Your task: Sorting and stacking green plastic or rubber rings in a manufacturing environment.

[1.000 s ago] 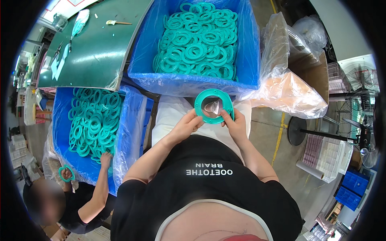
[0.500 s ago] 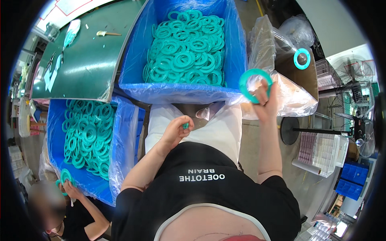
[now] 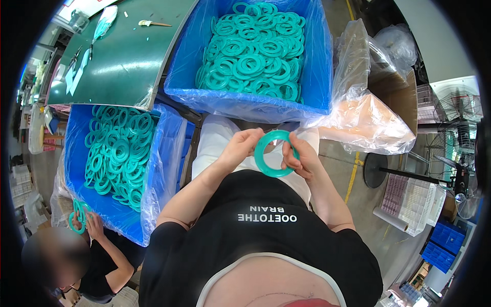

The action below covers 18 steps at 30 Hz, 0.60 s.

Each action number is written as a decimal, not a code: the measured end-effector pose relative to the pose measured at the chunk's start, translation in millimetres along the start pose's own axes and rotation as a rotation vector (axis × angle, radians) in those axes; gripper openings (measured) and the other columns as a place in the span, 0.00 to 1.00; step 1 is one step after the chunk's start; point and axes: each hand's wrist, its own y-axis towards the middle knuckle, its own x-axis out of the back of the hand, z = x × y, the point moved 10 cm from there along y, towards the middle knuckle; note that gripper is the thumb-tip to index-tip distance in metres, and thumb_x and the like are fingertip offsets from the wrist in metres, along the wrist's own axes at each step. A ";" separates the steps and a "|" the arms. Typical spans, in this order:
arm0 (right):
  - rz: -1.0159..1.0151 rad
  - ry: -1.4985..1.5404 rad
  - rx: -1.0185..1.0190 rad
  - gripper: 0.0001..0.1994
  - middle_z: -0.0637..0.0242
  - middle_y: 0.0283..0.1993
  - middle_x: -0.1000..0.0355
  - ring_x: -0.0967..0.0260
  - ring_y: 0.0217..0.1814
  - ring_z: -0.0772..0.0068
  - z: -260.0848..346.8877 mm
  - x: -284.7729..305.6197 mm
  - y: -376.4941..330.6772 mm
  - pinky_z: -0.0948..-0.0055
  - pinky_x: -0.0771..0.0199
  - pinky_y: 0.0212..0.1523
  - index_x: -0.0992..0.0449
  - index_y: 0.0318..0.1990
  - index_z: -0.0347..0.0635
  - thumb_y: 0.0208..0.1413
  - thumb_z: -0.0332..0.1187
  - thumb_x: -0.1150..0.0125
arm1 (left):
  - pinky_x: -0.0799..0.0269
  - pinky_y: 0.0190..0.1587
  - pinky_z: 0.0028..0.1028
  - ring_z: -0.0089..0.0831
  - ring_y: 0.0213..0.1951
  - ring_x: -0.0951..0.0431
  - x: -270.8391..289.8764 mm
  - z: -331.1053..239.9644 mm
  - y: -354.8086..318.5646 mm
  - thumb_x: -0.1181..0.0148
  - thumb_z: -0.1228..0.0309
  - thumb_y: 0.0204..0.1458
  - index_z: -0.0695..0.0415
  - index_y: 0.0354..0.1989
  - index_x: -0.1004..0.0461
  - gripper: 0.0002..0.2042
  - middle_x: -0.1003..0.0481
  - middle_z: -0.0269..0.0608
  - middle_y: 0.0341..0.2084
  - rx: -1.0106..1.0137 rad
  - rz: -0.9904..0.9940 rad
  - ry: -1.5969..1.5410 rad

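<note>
In front of my lap, a flat green ring point(image 3: 262, 162) is held nearly face-on. My right hand point(image 3: 302, 156) is closed on its right side, thumb on top and fingers curled around the rim. My left hand point(image 3: 243, 148) has its fingertips pinched together at the ring's upper left edge; what lies between them is hidden. Straight ahead stands a blue bin point(image 3: 179, 77) lined with clear plastic, heaped with similar green rings point(image 3: 250, 65). A second lined blue bin point(image 3: 76, 153), to my left, holds more rings point(image 3: 120, 151).
A green-topped table point(image 3: 128, 56) at the far left carries a brush point(image 3: 155, 23) and cutting tools point(image 3: 74, 66). At right are an open carton point(image 3: 399, 97) with plastic lining and a fan stand's round base point(image 3: 375, 170). A co-worker's hand point(image 3: 93, 225) handles rings at lower left.
My right hand brought its ring leftward and down from beside the carton to my left hand. Another ring seen over the carton is gone from there. The green bits in my left hand no longer show.
</note>
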 end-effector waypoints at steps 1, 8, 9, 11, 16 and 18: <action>0.004 -0.072 -0.060 0.26 0.73 0.08 0.45 0.51 0.07 0.83 -7.7 0.0 -1.1 0.77 0.28 0.25 0.29 0.26 0.39 0.63 0.51 0.63 | 0.53 0.21 0.16 0.12 0.19 0.47 1.2 -0.5 0.5 0.58 0.60 0.62 0.58 0.35 0.25 0.17 0.39 0.22 0.16 0.000 -0.001 -0.002; 0.010 -0.220 -0.145 0.25 0.72 0.06 0.44 0.51 0.04 0.83 -20.2 0.0 -5.8 0.78 0.28 0.21 0.30 0.21 0.39 0.62 0.50 0.58 | 0.42 0.29 0.21 0.15 0.26 0.38 -13.5 11.9 -2.8 0.49 0.64 0.57 0.60 0.34 0.24 0.11 0.30 0.26 0.22 0.022 0.272 0.326; 0.017 -0.222 -0.145 0.25 0.72 0.06 0.44 0.51 0.04 0.83 -20.9 -2.8 -5.9 0.78 0.28 0.21 0.30 0.21 0.39 0.62 0.50 0.58 | 0.36 0.34 0.25 0.18 0.30 0.32 -11.7 12.5 -4.7 0.46 0.67 0.55 0.61 0.35 0.25 0.10 0.26 0.29 0.27 -0.035 0.243 0.421; -0.012 -0.242 -0.181 0.25 0.72 0.06 0.43 0.49 0.05 0.83 -24.0 -1.6 -5.3 0.77 0.28 0.22 0.30 0.22 0.38 0.62 0.50 0.58 | 0.36 0.31 0.26 0.18 0.29 0.33 -8.6 12.0 -9.3 0.46 0.68 0.54 0.62 0.34 0.25 0.09 0.26 0.30 0.26 -0.108 0.160 0.468; -0.032 -0.121 -0.182 0.25 0.70 0.09 0.39 0.46 0.07 0.81 -30.7 4.8 -6.6 0.76 0.27 0.23 0.29 0.23 0.38 0.62 0.50 0.58 | 0.37 0.27 0.31 0.21 0.24 0.35 -14.5 -29.1 -17.0 0.46 0.71 0.53 0.63 0.31 0.27 0.07 0.30 0.32 0.20 -0.514 -0.062 0.910; -0.031 -0.099 -0.195 0.25 0.69 0.10 0.38 0.43 0.08 0.80 -31.3 3.9 -7.0 0.76 0.27 0.24 0.29 0.24 0.37 0.62 0.50 0.58 | 0.39 0.24 0.27 0.20 0.22 0.35 -15.8 -42.6 -26.4 0.49 0.71 0.55 0.63 0.30 0.28 0.08 0.35 0.29 0.17 -0.762 -0.175 0.975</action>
